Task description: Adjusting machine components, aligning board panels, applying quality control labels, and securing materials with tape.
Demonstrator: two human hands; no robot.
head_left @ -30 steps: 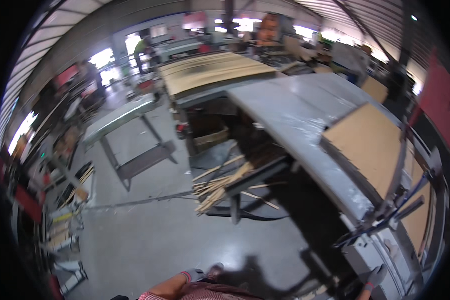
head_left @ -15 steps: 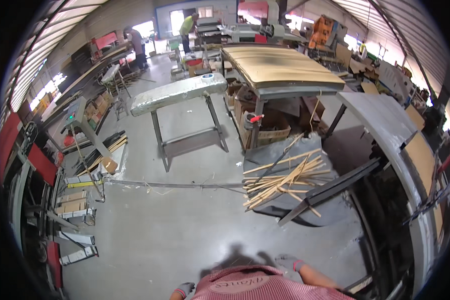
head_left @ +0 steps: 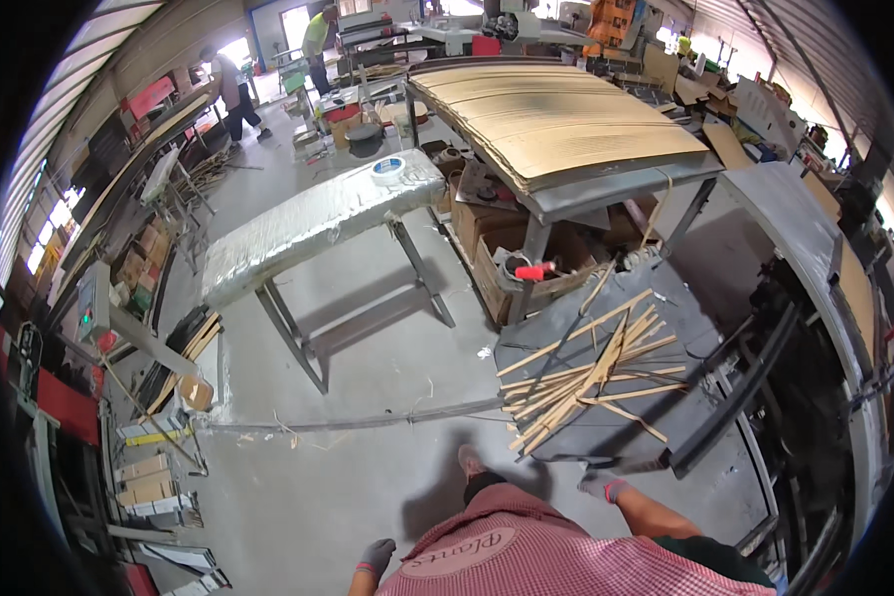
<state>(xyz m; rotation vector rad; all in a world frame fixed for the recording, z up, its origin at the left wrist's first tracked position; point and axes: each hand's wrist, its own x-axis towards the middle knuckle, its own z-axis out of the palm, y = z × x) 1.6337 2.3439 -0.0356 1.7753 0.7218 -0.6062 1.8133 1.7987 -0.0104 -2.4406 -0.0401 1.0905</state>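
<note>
My left hand (head_left: 376, 555), in a grey glove with a pink cuff, hangs low beside my red checked apron (head_left: 556, 551). Its fingers look loosely apart, with nothing in them. My right hand (head_left: 600, 485), gloved the same way, is open and empty over the floor. Nearest to it is a heap of thin wooden strips (head_left: 596, 382) on a dark sheet (head_left: 556, 328). Ahead on the left stands a narrow bench (head_left: 298, 219) wrapped in shiny plastic, with a roll of tape (head_left: 388, 170) on its far end.
A table holds a stack of tan sheets (head_left: 566, 124), with cardboard boxes (head_left: 502, 268) below. A grey metal-topped table (head_left: 785, 214) stands right, near a dark beam (head_left: 735, 397). Shelving and a control box (head_left: 94, 308) line the left. Two people (head_left: 316, 50) are far back.
I have moved forward, so the wrapped bench and strips appear closer and the view has tilted. One foot now shows ahead of the apron. Both hands remain empty.
</note>
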